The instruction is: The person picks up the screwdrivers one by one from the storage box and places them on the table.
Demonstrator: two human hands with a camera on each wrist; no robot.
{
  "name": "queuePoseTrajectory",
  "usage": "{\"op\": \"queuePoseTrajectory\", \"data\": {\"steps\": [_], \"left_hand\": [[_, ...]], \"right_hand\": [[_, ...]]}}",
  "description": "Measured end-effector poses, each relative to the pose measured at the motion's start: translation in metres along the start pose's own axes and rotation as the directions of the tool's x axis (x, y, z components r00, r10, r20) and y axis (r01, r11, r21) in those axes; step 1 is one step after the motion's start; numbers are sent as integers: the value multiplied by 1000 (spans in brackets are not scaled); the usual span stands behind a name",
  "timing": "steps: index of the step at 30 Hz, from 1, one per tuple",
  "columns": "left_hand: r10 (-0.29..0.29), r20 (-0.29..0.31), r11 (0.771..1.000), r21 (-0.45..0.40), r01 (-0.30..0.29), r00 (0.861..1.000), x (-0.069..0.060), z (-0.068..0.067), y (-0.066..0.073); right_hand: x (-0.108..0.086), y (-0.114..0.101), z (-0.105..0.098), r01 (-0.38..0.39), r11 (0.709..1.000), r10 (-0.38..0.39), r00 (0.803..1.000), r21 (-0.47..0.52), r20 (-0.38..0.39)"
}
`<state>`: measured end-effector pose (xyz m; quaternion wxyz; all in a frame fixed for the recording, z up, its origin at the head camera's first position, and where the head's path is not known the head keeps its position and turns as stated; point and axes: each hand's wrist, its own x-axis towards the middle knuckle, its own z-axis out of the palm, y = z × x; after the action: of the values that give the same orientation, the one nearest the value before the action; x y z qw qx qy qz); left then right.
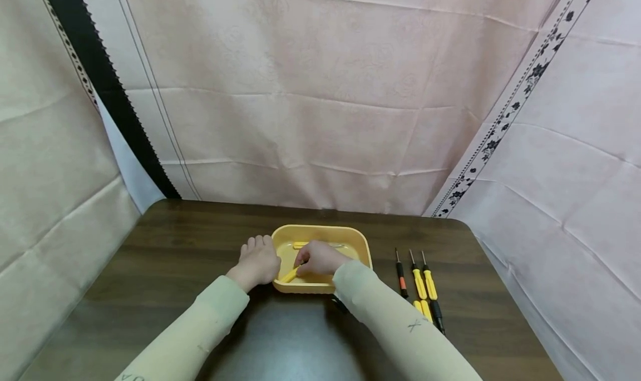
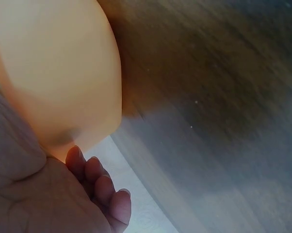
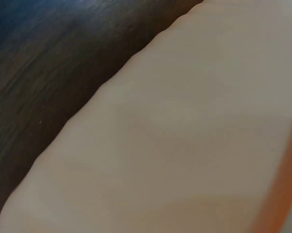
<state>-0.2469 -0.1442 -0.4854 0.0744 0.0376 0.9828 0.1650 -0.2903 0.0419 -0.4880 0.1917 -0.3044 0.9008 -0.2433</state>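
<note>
A shallow yellow plastic tray (image 1: 320,229) stands on the dark wooden table. My left hand (image 1: 258,260) holds its left side at the rim; in the left wrist view the curled fingers (image 2: 105,187) meet the tray's outer wall (image 2: 63,73). Over the tray's inside, my right hand (image 1: 320,257) pinches a small screwdriver (image 1: 289,275) by its shaft end, the yellow handle slanting down to the left. Another yellow-handled screwdriver (image 1: 300,245) lies in the tray along the far wall, partly behind the right hand. The right wrist view shows mostly tray wall (image 3: 160,136), no fingers.
Right of the tray, several screwdrivers lie on the table (image 1: 190,247): one with a black and red handle (image 1: 402,281), others yellow (image 1: 419,285) and yellow-black (image 1: 429,283). The right forearm partly covers them. Pale cloth (image 1: 310,119) hangs behind the table.
</note>
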Motion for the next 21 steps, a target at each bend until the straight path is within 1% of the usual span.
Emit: {"op": "queuePoseTrajectory", "data": {"steps": [3, 9, 13, 21], "left_hand": [[-8, 0, 1000, 3, 8, 1000, 0, 1, 0], [-10, 13, 1000, 0, 10, 1000, 2, 2, -2], [-10, 17, 1000, -5, 11, 1000, 2, 2, -2], [-4, 5, 1000, -5, 4, 1000, 3, 4, -3]], "right_hand": [[-4, 3, -2, -10, 1000, 10, 1000, -30, -12], [-11, 12, -6, -87, 995, 86, 996, -46, -30], [-14, 17, -7, -111, 991, 108, 993, -68, -43], [-18, 15, -7, -143, 988, 139, 988, -63, -62]]}}
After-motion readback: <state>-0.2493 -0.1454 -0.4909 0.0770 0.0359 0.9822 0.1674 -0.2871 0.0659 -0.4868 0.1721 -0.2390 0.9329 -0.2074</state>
